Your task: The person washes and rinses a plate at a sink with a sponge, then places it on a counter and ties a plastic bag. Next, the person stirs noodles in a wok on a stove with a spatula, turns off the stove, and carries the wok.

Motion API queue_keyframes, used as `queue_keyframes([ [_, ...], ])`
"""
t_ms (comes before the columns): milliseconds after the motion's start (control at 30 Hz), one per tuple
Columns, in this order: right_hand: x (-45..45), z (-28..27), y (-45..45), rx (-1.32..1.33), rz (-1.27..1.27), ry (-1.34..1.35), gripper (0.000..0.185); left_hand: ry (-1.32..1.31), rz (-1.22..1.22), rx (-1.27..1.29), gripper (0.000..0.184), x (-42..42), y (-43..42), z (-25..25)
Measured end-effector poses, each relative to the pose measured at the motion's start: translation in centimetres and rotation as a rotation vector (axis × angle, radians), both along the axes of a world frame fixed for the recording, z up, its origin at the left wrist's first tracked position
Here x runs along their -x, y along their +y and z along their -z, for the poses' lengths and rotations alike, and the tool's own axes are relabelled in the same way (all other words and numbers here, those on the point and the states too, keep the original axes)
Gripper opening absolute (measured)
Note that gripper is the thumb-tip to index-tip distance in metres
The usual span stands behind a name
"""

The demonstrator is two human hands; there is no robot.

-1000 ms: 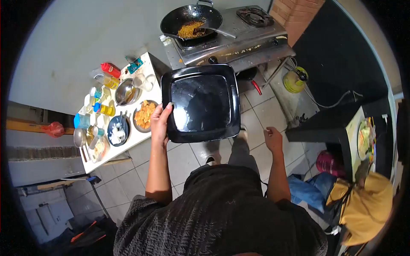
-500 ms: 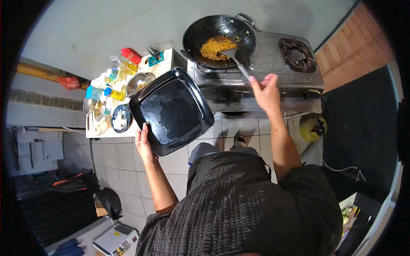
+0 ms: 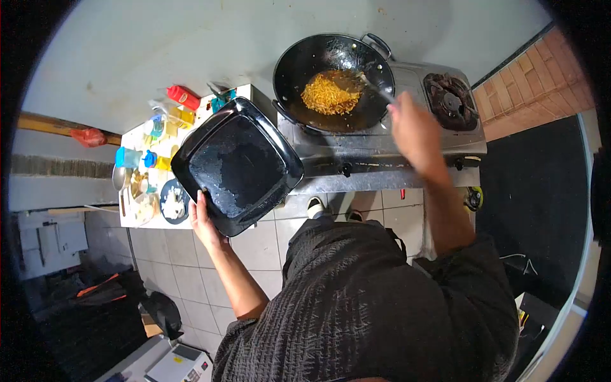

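Note:
My left hand [image 3: 205,223] grips the lower left edge of a square black plate [image 3: 238,169], holding it tilted beside the stove. The plate carries no food, only wet-looking patches. My right hand [image 3: 415,130], blurred by motion, is closed round the handle of a spatula [image 3: 380,90]. The spatula's blade reaches into the right side of a black wok [image 3: 296,63] and is partly hard to make out. Brown-yellow noodle-like food [image 3: 330,94] lies heaped in the wok's middle, left of the blade.
The wok sits on the left side of a metal gas stove [image 3: 407,149]; a bare burner [image 3: 450,102] is at right. On the left, a white table [image 3: 137,219] bears a red bottle [image 3: 183,97], a blue-capped bottle [image 3: 156,160] and a dark plate of chopped white pieces [image 3: 173,205].
The spatula has swung to the right side of the wok, and my right hand has moved right. My left hand and the square plate have shifted slightly left. The view has tilted a little.

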State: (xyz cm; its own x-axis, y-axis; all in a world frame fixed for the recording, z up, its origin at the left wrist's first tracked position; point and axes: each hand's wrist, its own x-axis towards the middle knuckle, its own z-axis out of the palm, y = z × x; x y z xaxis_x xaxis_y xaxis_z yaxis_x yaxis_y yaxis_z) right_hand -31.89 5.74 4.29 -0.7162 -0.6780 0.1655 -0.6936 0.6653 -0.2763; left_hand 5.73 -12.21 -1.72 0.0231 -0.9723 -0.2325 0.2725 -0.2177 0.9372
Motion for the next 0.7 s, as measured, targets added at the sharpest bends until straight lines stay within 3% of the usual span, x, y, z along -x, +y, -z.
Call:
queue_keyframes([
  [100, 4.2, -2.5, -2.6, -0.02, -0.024, 0.223, 0.02, 0.014, 0.061, 0.043, 0.021, 0.3, -3.1, 0.9],
  [233, 8.0, -4.6, -6.8, -0.139, -0.088, 0.327, 0.018, -0.011, 0.106, 0.008, 0.019, 1.0, -6.9, 0.8],
  [300, 8.7, -4.8, -8.5, -0.192, -0.263, 0.568, 0.011, -0.025, 0.092, 0.018, 0.025, 1.4, -7.9, 0.5],
  [433, 8.6, -2.7, -12.8, -0.115, -0.421, 0.577, 0.008, -0.041, 0.026, 0.027, 0.033, 1.0, -9.7, 1.5],
  [500, 6.3, -4.5, -15.5, -0.551, -0.252, 0.21, 0.013, -0.028, 0.004, 0.006, 0.035, 1.4, -9.6, 1.2],
  [700, 8.8, -7.2, -16.2, -0.458, -0.276, 0.336, 0.015, -0.007, -0.078, 0.034, 0.036, 2.2, -8.2, -0.1],
])
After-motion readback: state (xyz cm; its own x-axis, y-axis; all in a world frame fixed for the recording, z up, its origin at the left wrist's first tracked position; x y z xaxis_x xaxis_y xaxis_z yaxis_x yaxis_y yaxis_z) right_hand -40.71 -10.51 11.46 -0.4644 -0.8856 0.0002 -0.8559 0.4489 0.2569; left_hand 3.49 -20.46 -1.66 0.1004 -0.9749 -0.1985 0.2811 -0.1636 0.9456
